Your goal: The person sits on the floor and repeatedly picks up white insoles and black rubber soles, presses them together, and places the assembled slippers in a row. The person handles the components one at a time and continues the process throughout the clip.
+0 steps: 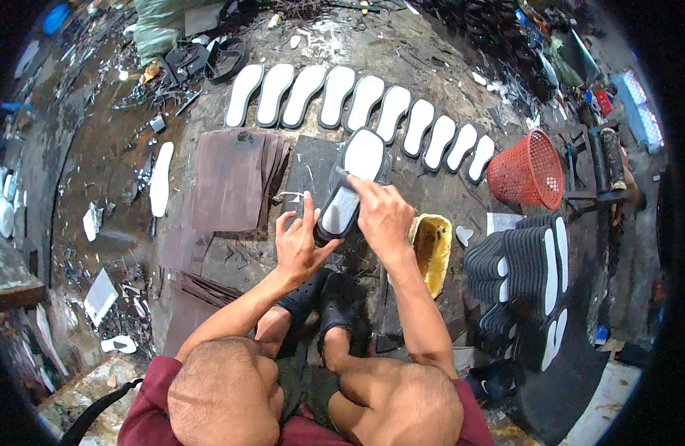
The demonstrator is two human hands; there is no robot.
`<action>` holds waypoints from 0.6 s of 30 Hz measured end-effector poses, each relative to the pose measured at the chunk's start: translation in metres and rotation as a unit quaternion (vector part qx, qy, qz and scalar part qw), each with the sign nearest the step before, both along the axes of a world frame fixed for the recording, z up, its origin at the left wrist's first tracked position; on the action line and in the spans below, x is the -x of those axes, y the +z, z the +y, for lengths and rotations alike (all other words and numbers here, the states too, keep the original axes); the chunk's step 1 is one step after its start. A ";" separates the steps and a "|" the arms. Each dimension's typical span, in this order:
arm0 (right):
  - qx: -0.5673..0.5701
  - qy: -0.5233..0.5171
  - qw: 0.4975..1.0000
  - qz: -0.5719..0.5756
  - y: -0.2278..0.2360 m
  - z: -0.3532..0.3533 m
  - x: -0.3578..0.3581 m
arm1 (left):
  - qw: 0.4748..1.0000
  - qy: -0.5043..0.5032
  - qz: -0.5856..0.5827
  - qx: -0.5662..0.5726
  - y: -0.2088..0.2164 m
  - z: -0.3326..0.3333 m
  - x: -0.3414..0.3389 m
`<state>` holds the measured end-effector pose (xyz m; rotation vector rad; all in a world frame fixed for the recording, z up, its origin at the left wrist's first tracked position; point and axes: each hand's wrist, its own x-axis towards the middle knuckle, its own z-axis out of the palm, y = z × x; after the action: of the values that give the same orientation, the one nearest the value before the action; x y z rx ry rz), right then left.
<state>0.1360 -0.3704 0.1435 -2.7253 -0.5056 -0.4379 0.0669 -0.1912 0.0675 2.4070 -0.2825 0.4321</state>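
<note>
White, sole-shaped and loose, one piece lies at left on the littered floor. Next come stacked brown sheets; above them begins a row of ten white-faced soles, curving rightward to the red basket and, by judgement, awaiting the step in hand. At centre, the left hand has its fingers spread and its thumb at the heel of the held sole; whether it grips cannot be told. The right hand is clamped on that sole's middle, where a dark band crosses; the work here seems unfinished. Farther right are a yellow-rimmed tub and stacks of dark soles, their stage uncertain. Hard to make out, left to right: pale objects at the rim, the grey heel covering, the band beneath the right fingers, the tub's contents, and the dim, overlapping lower stacks.
</note>
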 end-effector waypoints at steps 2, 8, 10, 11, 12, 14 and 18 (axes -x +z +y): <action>0.030 0.039 0.999 0.006 -0.005 0.009 0.015 | 0.999 0.016 -0.018 0.048 -0.013 0.000 0.004; 0.051 0.082 0.995 0.022 -0.005 0.023 0.055 | 0.940 -0.005 0.122 0.319 -0.055 -0.001 0.034; 0.062 0.090 0.994 0.015 -0.006 0.025 0.062 | 0.938 0.022 0.105 0.330 -0.059 -0.005 0.032; 0.068 0.094 0.993 0.010 -0.007 0.025 0.065 | 0.944 0.025 0.095 0.315 -0.062 -0.006 0.030; 0.073 0.099 0.992 0.006 -0.008 0.024 0.068 | 0.937 0.015 0.134 0.323 -0.064 -0.002 0.031; 0.078 0.107 0.991 -0.005 -0.009 0.023 0.074 | 0.919 -0.004 0.208 0.334 -0.065 0.006 0.032; 0.072 0.113 0.991 -0.011 -0.007 0.023 0.091 | 0.929 0.000 0.193 0.317 -0.063 0.008 0.038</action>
<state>0.0454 -0.3475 0.1363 -2.7575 -0.8738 -0.3842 0.0292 -0.1831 0.0040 1.7965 0.0386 0.0237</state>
